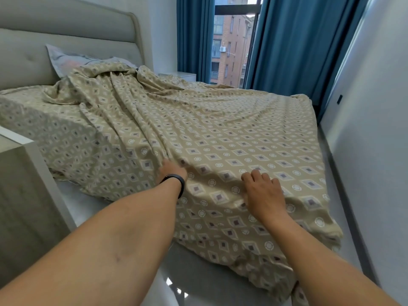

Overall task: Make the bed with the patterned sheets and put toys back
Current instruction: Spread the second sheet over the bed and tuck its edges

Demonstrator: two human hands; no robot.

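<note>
1. A patterned sheet [220, 138], tan with diamonds and small circles, covers the bed [198, 281] and hangs over its near edge and near right corner.
2. The sheet lies fairly flat toward the far right corner, but it is bunched into long folds running from the headboard end down to the near edge.
3. The left hand [173, 170] is at the near edge where those folds end; its fingers are buried in the cloth, so I cannot tell whether they grip it or only press on it. A black band [176, 181] sits on that wrist.
4. The right hand [263, 193] rests on the sheet near the same edge, well right of the left hand, fingers slightly spread and bent, touching the cloth and holding nothing.
5. A pillow [66, 60] leans against the grey padded headboard [55, 29], partly under the bunched sheet.
6. Blue curtains [298, 40] frame a window beyond the far side of the bed.
</note>
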